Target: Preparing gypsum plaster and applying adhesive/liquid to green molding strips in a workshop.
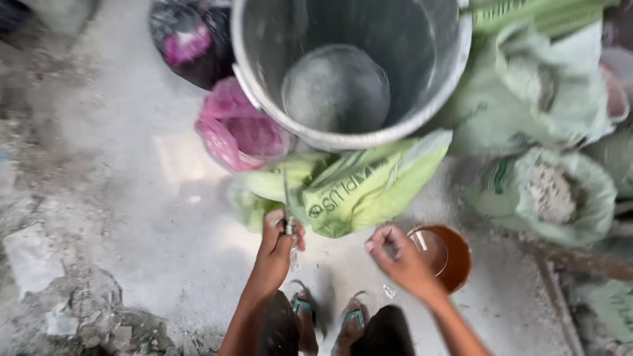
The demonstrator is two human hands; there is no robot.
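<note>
Left hand (280,234) closed in a fist around the lower end of a thin metal handle (286,198), which runs up from the fist toward the rim of a big grey bucket (422,105). Right hand (399,254) half curled just right of the left one, fingers bent loosely inward, pinching something too small to make out. Landmark: that bucket, seen from above with a film of grey powder on its bottom. Directly below the bucket and just above both hands, a folded light-green sack (369,188). Below and right of the bucket, touching the right hand's far side, a small brown bowl (455,257). Left of the bucket, against its rim, a pink plastic bag (237,128). Right of the bucket, open pale-green sacks (547,191) holding grey rubble. Under the hands, two feet in green-strapped sandals (330,316) on dusty concrete floor (132,165).
</note>
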